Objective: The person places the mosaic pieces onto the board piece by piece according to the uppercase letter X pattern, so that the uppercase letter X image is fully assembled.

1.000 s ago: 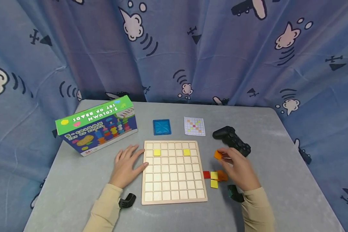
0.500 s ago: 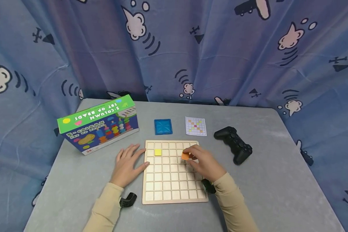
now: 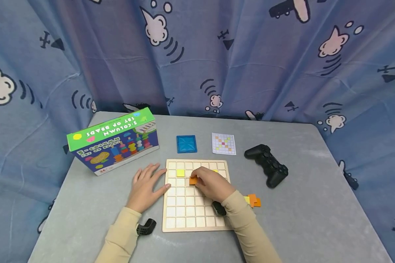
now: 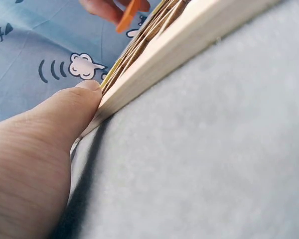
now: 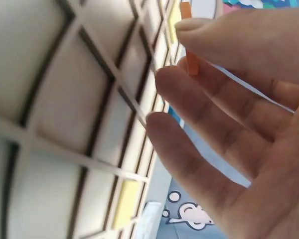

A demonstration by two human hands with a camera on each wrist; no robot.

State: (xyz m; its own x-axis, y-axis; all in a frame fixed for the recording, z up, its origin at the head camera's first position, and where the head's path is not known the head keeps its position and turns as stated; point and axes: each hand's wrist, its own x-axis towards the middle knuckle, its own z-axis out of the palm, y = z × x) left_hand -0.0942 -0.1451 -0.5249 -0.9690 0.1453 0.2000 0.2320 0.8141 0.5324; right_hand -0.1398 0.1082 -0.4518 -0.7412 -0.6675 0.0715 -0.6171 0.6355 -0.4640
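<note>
A wooden grid board (image 3: 180,212) lies flat in the middle of the table. Yellow tiles sit in two of its upper cells, one to the left (image 3: 180,173) and one to the right (image 5: 125,204), partly hidden by the hand in the head view. My right hand (image 3: 214,183) pinches an orange tile (image 3: 193,180) between thumb and fingers above the board's upper middle; in the right wrist view the tile stands on edge, apart from the grid. With fingers spread, my left hand (image 3: 147,189) rests on the table, its thumb (image 4: 84,102) touching the board's left edge.
Loose orange and yellow tiles (image 3: 254,200) lie right of the board, partly behind the right sleeve. Behind the board are a blue tray (image 3: 186,144) and a pattern card (image 3: 224,143). A game controller (image 3: 266,164) lies right, a toy box (image 3: 113,142) stands left.
My right hand has carried the orange tile leftward from beside the loose tiles to above the board's upper middle. The left hand has kept its place at the board's edge.
</note>
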